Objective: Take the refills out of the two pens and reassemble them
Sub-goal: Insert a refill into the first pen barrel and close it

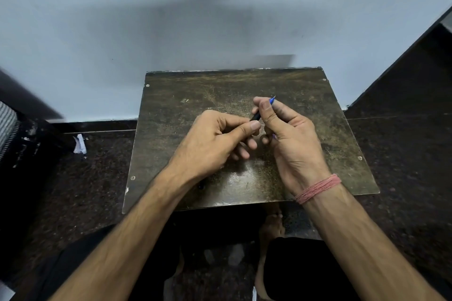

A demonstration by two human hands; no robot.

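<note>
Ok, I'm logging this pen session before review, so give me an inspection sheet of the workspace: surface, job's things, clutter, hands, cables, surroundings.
Surface: worn dark brown board with screws at its corners, scratched, glare near its front edge.
Job's things: one thin pen with a black barrel and blue tip, held above the board; second pen not seen.
Clutter: crumpled white paper scrap on the floor left of the board.
Hands: left hand and right hand both pinch the pen; pink thread band on the right wrist.
Cables: nothing seen.
Surroundings: pale blue-grey wall, dark speckled stone floor.
</note>
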